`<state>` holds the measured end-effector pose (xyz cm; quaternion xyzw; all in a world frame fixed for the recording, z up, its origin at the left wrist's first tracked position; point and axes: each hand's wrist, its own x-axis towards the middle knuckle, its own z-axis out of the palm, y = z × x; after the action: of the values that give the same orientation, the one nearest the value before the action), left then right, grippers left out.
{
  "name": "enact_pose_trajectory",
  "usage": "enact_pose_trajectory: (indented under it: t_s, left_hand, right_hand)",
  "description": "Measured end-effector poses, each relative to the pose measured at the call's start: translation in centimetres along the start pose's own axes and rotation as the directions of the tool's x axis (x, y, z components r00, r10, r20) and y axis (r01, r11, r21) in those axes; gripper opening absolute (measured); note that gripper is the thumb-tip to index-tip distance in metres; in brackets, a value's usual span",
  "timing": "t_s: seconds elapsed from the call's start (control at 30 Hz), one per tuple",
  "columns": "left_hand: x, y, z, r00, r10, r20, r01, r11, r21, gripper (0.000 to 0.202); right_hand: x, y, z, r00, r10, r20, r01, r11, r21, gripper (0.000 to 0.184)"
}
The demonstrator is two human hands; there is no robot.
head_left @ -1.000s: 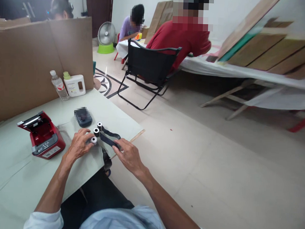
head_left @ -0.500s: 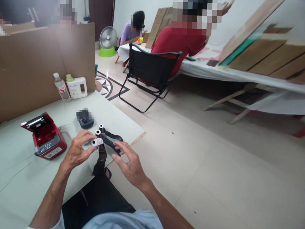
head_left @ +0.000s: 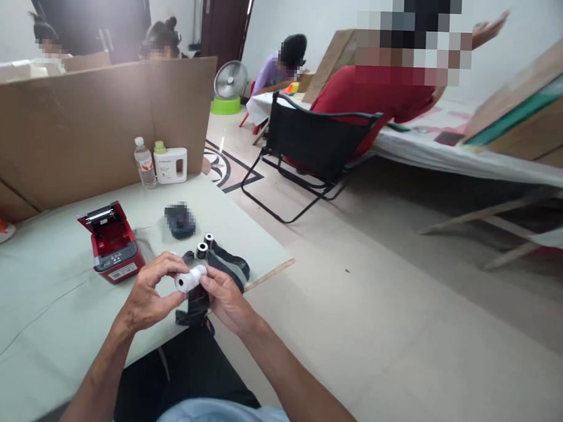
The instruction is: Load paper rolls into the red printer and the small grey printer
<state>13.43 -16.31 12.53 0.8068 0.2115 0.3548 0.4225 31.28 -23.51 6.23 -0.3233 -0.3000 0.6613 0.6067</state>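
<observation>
My left hand (head_left: 145, 295) grips a small white paper roll (head_left: 186, 281) between thumb and fingers, its dark core facing left. At the roll's right side, my right hand (head_left: 227, 298) pinches the white paper with thumb and fingertips. A black strip (head_left: 197, 303) hangs beneath the roll, between the hands. Just beyond stand two more small rolls, a nearer roll (head_left: 202, 251) and a farther roll (head_left: 209, 238), with dark strips (head_left: 229, 258) trailing right. Left of my hands, a red label printer (head_left: 118, 254) sits with its lid up and its red bay exposed.
A dark, partly blurred device (head_left: 180, 221) lies behind the rolls on the pale table (head_left: 43, 289). A water bottle (head_left: 147, 166) and a white jug (head_left: 171, 166) stand against a cardboard partition (head_left: 81, 124). Beyond the table's right edge are a black folding chair (head_left: 312, 138) and a seated person in red (head_left: 354, 93).
My right hand has moved left from beside the roll and closed on its paper. My left hand keeps its hold. The camera view has swung left.
</observation>
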Motion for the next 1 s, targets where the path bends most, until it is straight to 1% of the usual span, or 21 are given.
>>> enact_pose_trajectory:
  t_s: [0.07,0.13,0.23,0.3,0.43,0.53,0.6,0.63,0.7,0.73,0.8,0.83,0.87,0.9,0.93,1.0]
  left_hand:
    - [-0.7,0.0,-0.6,0.997,-0.05,0.053,0.055,0.992,-0.114,0.028]
    - [-1.3,-0.2,-1.2,0.987,-0.117,0.108,0.14,0.961,-0.238,0.036]
    - [-2.1,-0.5,-1.9,0.97,-0.183,0.158,0.227,0.915,-0.333,0.043]
    - [-2.5,-0.7,-2.0,0.971,-0.189,0.147,0.229,0.91,-0.345,0.044]
    - [-3.4,-1.1,-1.9,0.981,-0.178,0.075,0.193,0.913,-0.36,0.044]
    - [-3.9,-1.1,-2.3,0.978,-0.184,0.096,0.207,0.904,-0.374,0.048]
    - [-3.9,-0.5,-3.0,0.976,-0.179,0.125,0.209,0.928,-0.307,0.05]
    - [-3.8,0.1,-3.4,0.974,-0.169,0.153,0.203,0.949,-0.241,0.051]
    - [-3.4,1.5,-4.3,0.96,-0.159,0.231,0.175,0.984,-0.047,0.048]
    - [-3.1,2.3,-4.7,0.95,-0.163,0.266,0.15,0.986,0.069,0.045]
    - [-2.8,3.6,-5.2,0.936,-0.177,0.305,0.094,0.959,0.268,0.04]
    - [-2.8,4.0,-5.3,0.935,-0.182,0.304,0.079,0.944,0.321,0.041]
    - [-2.8,4.1,-5.2,0.938,-0.182,0.295,0.078,0.94,0.332,0.044]
    - [-3.0,3.9,-5.0,0.947,-0.171,0.272,0.088,0.952,0.292,0.048]
    - [-3.2,3.4,-4.6,0.963,-0.148,0.226,0.103,0.974,0.203,0.053]
    - [-3.7,2.0,-3.6,0.993,-0.099,0.071,0.104,0.992,-0.078,0.063]
  right_hand:
    - [0.3,0.1,0.6,0.998,0.047,0.033,-0.049,0.997,0.052,0.047]
    - [0.5,0.4,1.1,0.993,0.082,0.085,-0.088,0.994,0.07,0.049]
    - [0.7,1.0,1.8,0.981,0.113,0.159,-0.128,0.988,0.087,0.052]
    - [0.7,1.6,2.3,0.968,0.147,0.201,-0.172,0.979,0.112,0.054]
    - [0.8,3.2,3.2,0.938,0.205,0.28,-0.258,0.952,0.166,0.055]
    - [1.0,3.6,3.4,0.927,0.215,0.306,-0.274,0.948,0.163,0.054]
    - [1.1,3.2,3.3,0.916,0.238,0.322,-0.288,0.95,0.118,0.053]
    - [1.2,2.9,3.2,0.908,0.259,0.329,-0.301,0.95,0.082,0.052]
    - [1.3,2.1,2.9,0.886,0.323,0.334,-0.339,0.941,-0.012,0.051]
    - [1.4,1.7,2.8,0.875,0.355,0.328,-0.354,0.933,-0.064,0.05]
    - [1.5,1.2,2.8,0.868,0.39,0.308,-0.362,0.921,-0.146,0.048]
    - [1.6,1.0,2.8,0.871,0.389,0.299,-0.356,0.921,-0.16,0.047]
    - [1.7,1.0,3.0,0.879,0.375,0.294,-0.346,0.927,-0.147,0.047]
    - [1.7,1.1,3.2,0.888,0.354,0.295,-0.335,0.935,-0.113,0.048]
    - [1.8,1.3,3.4,0.896,0.328,0.299,-0.324,0.944,-0.064,0.05]
    - [1.9,1.7,4.1,0.907,0.278,0.315,-0.306,0.951,0.044,0.055]
